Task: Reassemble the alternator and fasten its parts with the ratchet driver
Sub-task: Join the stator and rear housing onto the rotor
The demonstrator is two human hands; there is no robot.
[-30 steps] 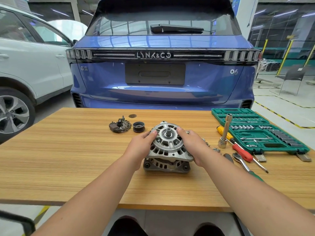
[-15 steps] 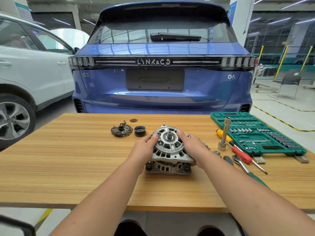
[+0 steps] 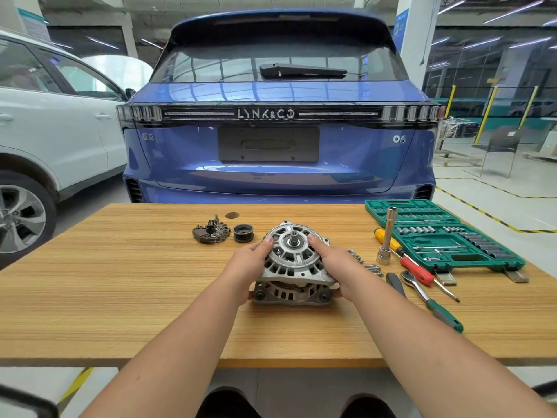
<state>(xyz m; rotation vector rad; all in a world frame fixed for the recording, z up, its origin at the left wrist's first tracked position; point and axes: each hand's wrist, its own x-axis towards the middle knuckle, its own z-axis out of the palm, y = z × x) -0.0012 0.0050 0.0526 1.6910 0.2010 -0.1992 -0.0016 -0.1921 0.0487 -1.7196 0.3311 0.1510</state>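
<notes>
The silver alternator stands on the wooden table with its shaft pointing up. Its upper housing sits slightly askew on the lower housing. My left hand grips the upper housing from the left and my right hand grips it from the right, fingers on the top face. A black pulley and a dark rectifier plate lie behind on the left. The green-handled ratchet driver lies to the right, and loose bolts lie beside my right wrist.
An open green socket set case fills the right rear of the table. An upright silver socket extension, a yellow and red screwdriver and a black handle lie near it. A blue car stands behind the table.
The view has tilted up a little. Both hands stay on the upper housing, which has barely shifted.
</notes>
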